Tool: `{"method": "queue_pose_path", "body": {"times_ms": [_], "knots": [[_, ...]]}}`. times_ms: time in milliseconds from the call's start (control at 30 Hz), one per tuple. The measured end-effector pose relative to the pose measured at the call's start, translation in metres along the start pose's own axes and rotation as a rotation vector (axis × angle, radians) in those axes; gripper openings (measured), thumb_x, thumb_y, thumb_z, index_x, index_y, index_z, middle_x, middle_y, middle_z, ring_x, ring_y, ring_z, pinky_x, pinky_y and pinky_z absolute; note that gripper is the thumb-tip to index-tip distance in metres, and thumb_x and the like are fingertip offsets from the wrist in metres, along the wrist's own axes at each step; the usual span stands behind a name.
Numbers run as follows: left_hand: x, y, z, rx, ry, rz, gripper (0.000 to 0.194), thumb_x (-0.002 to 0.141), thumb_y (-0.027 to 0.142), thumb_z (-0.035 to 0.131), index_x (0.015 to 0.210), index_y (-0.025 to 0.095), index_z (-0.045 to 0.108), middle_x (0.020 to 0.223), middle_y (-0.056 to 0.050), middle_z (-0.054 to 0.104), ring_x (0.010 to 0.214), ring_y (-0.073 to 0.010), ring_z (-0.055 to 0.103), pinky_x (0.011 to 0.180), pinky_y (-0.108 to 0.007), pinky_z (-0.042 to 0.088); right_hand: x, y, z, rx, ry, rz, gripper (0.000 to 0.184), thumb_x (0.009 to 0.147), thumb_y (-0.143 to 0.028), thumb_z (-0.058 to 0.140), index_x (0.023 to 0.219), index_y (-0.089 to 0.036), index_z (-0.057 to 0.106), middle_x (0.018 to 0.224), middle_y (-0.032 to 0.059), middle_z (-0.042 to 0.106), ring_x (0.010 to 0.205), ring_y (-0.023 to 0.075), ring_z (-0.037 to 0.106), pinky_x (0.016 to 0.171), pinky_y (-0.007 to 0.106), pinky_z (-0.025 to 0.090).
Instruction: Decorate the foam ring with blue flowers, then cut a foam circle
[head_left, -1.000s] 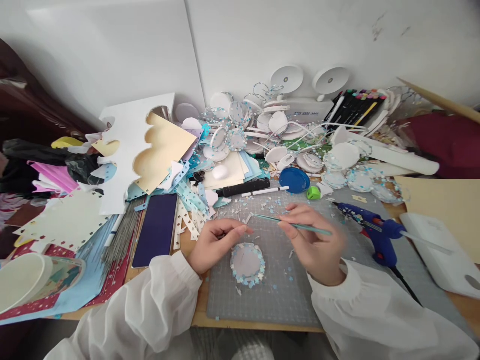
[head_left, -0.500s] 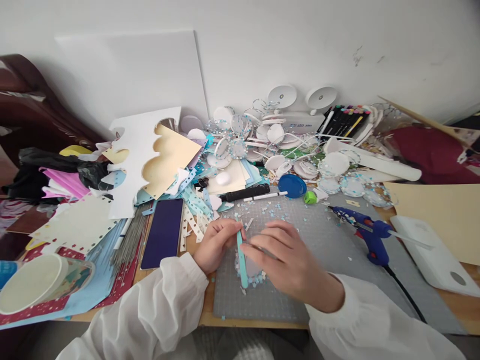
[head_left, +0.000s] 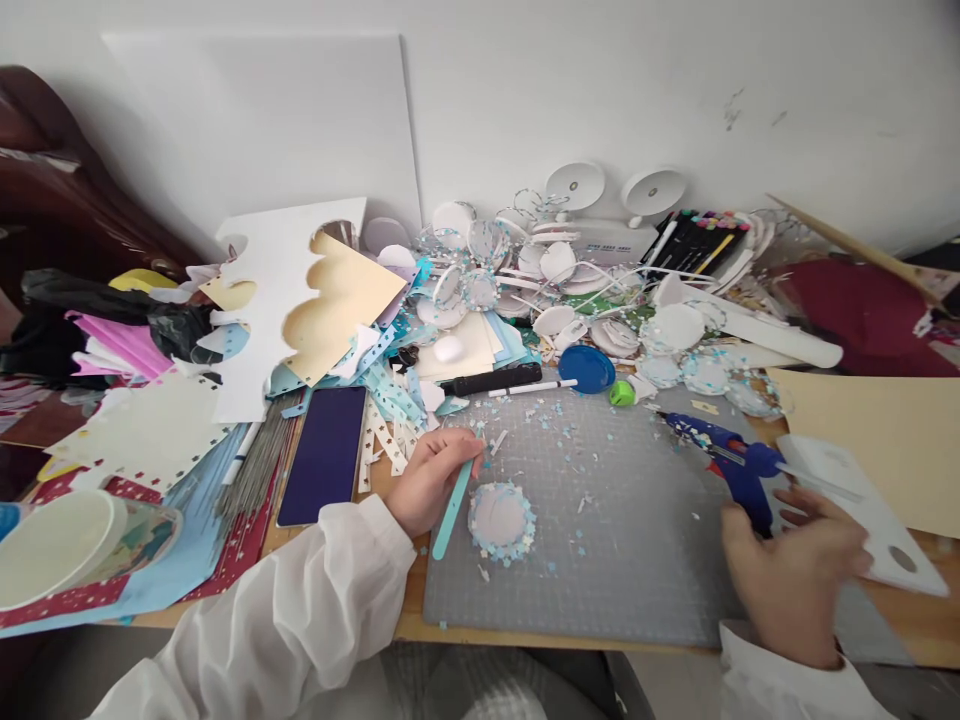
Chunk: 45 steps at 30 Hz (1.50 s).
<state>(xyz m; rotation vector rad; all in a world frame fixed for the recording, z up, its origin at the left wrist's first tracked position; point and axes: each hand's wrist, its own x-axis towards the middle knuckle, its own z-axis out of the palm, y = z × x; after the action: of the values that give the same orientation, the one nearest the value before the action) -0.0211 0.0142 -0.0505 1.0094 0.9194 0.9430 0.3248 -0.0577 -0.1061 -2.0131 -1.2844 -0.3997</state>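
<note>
My left hand [head_left: 437, 475] pinches a flat turquoise stick with a rounded end [head_left: 452, 515] between thumb and fingers, slanting down over the left part of the grey cutting mat [head_left: 637, 545]. Just right of the stick lies a round white disc [head_left: 501, 522], its rim ringed with small blue and white star pieces. Far to the right, my right hand [head_left: 799, 560] is at the handle of a blue hot glue gun [head_left: 750, 490], thumb on one side and fingers apart on the other. The gun lies on its side with a glue stick [head_left: 825, 482] poking from its back.
A phone [head_left: 322, 455], thin wires [head_left: 259, 470] and a paper tub [head_left: 67, 545] stand left. Decorated white discs [head_left: 480, 290] pile up behind the mat. Near its back edge lie a blue lid [head_left: 587, 370] and a green roll [head_left: 621, 393]. A white device [head_left: 862, 510] sits beyond the gun.
My right hand has left the turquoise stick and moved right to the glue gun. The stick, still in my left hand, has swung left, uncovering the disc.
</note>
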Motion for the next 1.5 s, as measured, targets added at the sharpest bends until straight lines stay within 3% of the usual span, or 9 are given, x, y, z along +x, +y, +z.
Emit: {"method": "queue_pose_path", "body": {"times_ms": [133, 267, 400, 467, 633, 800, 1000, 1267, 1500], "knots": [[0.000, -0.001, -0.001, 0.001, -0.002, 0.011, 0.035, 0.074, 0.037, 0.059, 0.047, 0.016, 0.050, 0.050, 0.002, 0.043, 0.052, -0.0095, 0.037, 0.054, -0.025, 0.029, 0.012, 0.000, 0.010, -0.118, -0.156, -0.095, 0.030, 0.069, -0.031, 0.061, 0.068, -0.027, 0.031, 0.058, -0.0010, 0.032, 0.052, 0.0245, 0.044, 0.051, 0.039, 0.030], [0.000, -0.001, -0.002, 0.007, -0.009, 0.012, 0.035, 0.074, 0.037, 0.059, 0.047, 0.016, 0.050, 0.048, 0.002, 0.041, 0.051, -0.0095, 0.035, 0.054, -0.025, 0.028, 0.021, -0.017, 0.010, -0.125, -0.156, -0.141, 0.036, 0.069, -0.030, 0.062, 0.064, -0.028, 0.027, 0.052, -0.0023, 0.028, 0.050, 0.0253, 0.044, 0.053, 0.039, 0.028], [0.001, -0.001, -0.002, 0.029, -0.020, 0.014, 0.036, 0.075, 0.038, 0.059, 0.047, 0.016, 0.050, 0.049, 0.002, 0.043, 0.051, -0.0096, 0.036, 0.054, -0.025, 0.028, 0.039, -0.048, 0.002, -0.101, -0.064, 0.017, 0.038, 0.056, -0.036, 0.074, 0.067, -0.027, 0.039, 0.053, 0.0020, 0.043, 0.049, 0.0231, 0.047, 0.049, 0.036, 0.030], [0.001, -0.001, -0.001, 0.043, -0.028, 0.018, 0.037, 0.075, 0.038, 0.058, 0.047, 0.016, 0.049, 0.049, 0.002, 0.041, 0.051, -0.0094, 0.035, 0.053, -0.025, 0.027, 0.046, -0.067, -0.001, -0.076, -0.103, 0.121, 0.035, 0.059, -0.042, 0.072, 0.058, -0.027, 0.041, 0.049, 0.0032, 0.044, 0.047, 0.0211, 0.047, 0.048, 0.035, 0.030], [0.002, -0.003, -0.002, 0.099, -0.050, 0.036, 0.039, 0.077, 0.038, 0.056, 0.046, 0.016, 0.049, 0.048, 0.003, 0.040, 0.051, -0.0093, 0.035, 0.054, -0.025, 0.027, 0.048, -0.112, 0.007, 0.198, -0.191, 0.166, 0.028, 0.055, -0.039, 0.069, 0.049, -0.023, 0.047, 0.047, 0.0017, 0.051, 0.046, 0.0177, 0.051, 0.050, 0.031, 0.038], [0.002, -0.011, -0.008, 0.174, -0.109, 0.058, 0.040, 0.080, 0.039, 0.057, 0.048, 0.016, 0.051, 0.046, 0.003, 0.038, 0.048, -0.0083, 0.033, 0.050, -0.025, 0.024, 0.025, -0.140, 0.024, 0.486, -0.385, -0.009, 0.029, 0.059, -0.035, 0.062, 0.043, -0.022, 0.041, 0.038, -0.0042, 0.044, 0.037, 0.0101, 0.040, 0.040, 0.025, 0.034], [-0.002, -0.013, -0.009, 0.248, -0.215, 0.060, 0.043, 0.082, 0.041, 0.057, 0.049, 0.015, 0.050, 0.048, 0.003, 0.041, 0.049, -0.0081, 0.036, 0.051, -0.024, 0.026, 0.005, -0.137, 0.032, 0.609, -0.468, -0.154, 0.029, 0.061, -0.026, 0.057, 0.040, -0.021, 0.036, 0.034, -0.0052, 0.037, 0.033, 0.0076, 0.035, 0.035, 0.022, 0.029], [-0.004, -0.007, -0.005, 0.323, -0.317, 0.091, 0.046, 0.085, 0.042, 0.053, 0.049, 0.015, 0.045, 0.049, 0.003, 0.040, 0.047, -0.0076, 0.035, 0.046, -0.023, 0.025, 0.005, -0.131, 0.032, 0.615, -0.386, -0.313, 0.031, 0.062, -0.020, 0.055, 0.040, -0.021, 0.033, 0.033, -0.0065, 0.033, 0.034, 0.0067, 0.032, 0.037, 0.021, 0.030], [-0.003, -0.008, -0.005, 0.317, -0.332, 0.108, 0.045, 0.086, 0.040, 0.053, 0.049, 0.015, 0.048, 0.049, 0.002, 0.043, 0.046, -0.0074, 0.037, 0.046, -0.022, 0.027, 0.003, -0.128, 0.035, 0.579, -0.356, -0.347, 0.031, 0.064, -0.020, 0.056, 0.042, -0.021, 0.034, 0.035, -0.0059, 0.036, 0.037, 0.0078, 0.034, 0.040, 0.023, 0.032]]}}
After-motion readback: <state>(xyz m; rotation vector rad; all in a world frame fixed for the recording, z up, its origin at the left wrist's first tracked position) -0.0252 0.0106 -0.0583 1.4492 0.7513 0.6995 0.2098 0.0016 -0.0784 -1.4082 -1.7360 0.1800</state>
